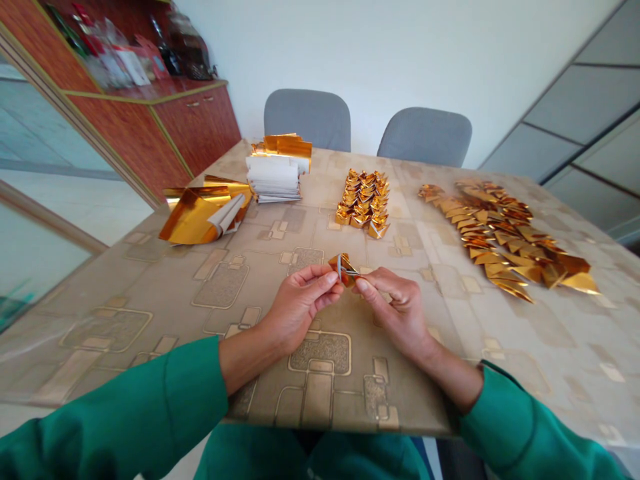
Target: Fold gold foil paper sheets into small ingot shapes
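Observation:
Between my hands, just above the table, is a small folded piece of gold foil paper (344, 269) with a pale edge showing. My left hand (305, 300) pinches its left side between thumb and fingers. On the other side, my right hand (393, 303) grips its right end with thumb and forefinger. Straight beyond my hands stand rows of small folded gold paper pieces (365, 200), packed close together. To the right lie long overlapping rows of pointed gold folded papers (500, 233). The fingertips hide part of the piece I hold.
At the far left of the patterned tablecloth (220, 283) lie loose gold sheets (193, 217) beside a stack of white-backed papers (274, 179). Two grey chairs (307, 117) stand behind the table. A wooden cabinet (150, 120) holding bottles and a glass jar is at the back left.

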`<state>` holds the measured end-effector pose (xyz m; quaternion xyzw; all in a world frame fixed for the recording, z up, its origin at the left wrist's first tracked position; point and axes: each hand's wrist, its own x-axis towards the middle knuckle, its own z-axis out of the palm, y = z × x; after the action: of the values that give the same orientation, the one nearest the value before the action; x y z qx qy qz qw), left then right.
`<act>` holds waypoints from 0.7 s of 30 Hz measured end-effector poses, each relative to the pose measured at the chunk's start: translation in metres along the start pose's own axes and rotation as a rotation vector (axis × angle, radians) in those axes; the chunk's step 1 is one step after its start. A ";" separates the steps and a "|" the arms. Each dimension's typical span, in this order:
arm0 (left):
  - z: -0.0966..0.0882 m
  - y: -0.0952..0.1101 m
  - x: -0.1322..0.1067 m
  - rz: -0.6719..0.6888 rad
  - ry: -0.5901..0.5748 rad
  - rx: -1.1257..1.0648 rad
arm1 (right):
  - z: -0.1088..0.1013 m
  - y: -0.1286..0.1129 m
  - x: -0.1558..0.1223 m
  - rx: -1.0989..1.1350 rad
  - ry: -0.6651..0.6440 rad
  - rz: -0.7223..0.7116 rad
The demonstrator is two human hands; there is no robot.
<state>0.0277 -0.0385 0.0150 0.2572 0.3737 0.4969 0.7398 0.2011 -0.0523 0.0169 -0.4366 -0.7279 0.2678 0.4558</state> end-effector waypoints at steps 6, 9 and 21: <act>-0.002 -0.001 -0.001 -0.029 -0.019 0.021 | -0.002 -0.004 0.000 0.059 -0.054 0.038; -0.001 0.001 -0.001 -0.072 -0.096 0.014 | -0.002 0.000 0.000 0.266 -0.052 0.197; -0.003 0.005 -0.004 -0.167 -0.250 0.245 | -0.007 0.002 0.001 0.808 -0.194 0.674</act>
<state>0.0218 -0.0400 0.0187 0.3733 0.3568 0.3488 0.7821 0.2076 -0.0507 0.0190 -0.4092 -0.4249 0.6975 0.4069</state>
